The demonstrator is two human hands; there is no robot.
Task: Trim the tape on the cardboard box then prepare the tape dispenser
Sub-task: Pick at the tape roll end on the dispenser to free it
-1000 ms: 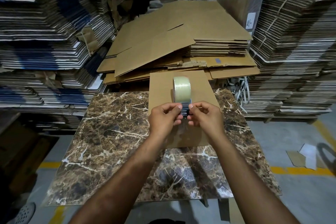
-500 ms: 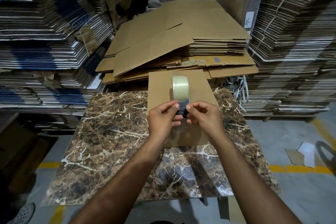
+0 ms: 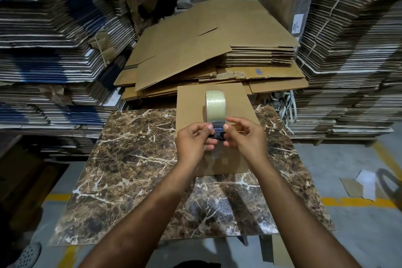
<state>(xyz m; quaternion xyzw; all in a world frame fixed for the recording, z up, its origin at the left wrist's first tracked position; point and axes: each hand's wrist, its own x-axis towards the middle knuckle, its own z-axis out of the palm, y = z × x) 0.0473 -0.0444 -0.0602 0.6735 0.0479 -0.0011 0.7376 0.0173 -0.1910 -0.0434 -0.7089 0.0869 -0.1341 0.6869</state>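
Note:
A tape dispenser [image 3: 215, 106] with a pale clear roll stands upright over a flat brown cardboard box [image 3: 189, 106] lying on the marble-patterned table [image 3: 134, 159]. My left hand [image 3: 193, 143] and my right hand [image 3: 245, 139] meet at the dispenser's dark front end. Thumbs and forefingers of both hands pinch the loose clear tape end there. The dispenser's handle and blade are mostly hidden by my fingers.
A heap of flattened brown cartons [image 3: 208, 50] lies just beyond the table. Tall bundles of folded cartons [image 3: 50, 50] rise on the left and on the right [image 3: 348, 61]. Cardboard scraps [image 3: 361, 185] lie on the grey floor by a yellow line.
My fingertips have shifted slightly higher on the tape end at the dispenser's front. Dispenser and box stay where they were.

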